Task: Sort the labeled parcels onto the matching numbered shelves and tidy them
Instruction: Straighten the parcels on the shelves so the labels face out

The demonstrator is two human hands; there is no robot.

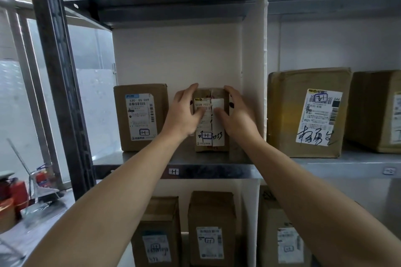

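A small brown parcel [211,134] with a white label marked "1-1" stands upright on the metal shelf [217,170], whose front edge carries a tag [174,171] with the same mark. My left hand [184,112] grips its left side, thumb on the front label. My right hand [235,112] grips its right side the same way. A wider brown parcel [141,117], also labelled "1-1", stands on the same shelf just to the left, a small gap apart.
A white divider [252,71] closes the bay on the right. Beyond it stand a large parcel [308,112] and another box [377,110]. Three parcels [211,227] stand on the shelf below. The dark rack post [58,71] and floor clutter [19,193] are at left.
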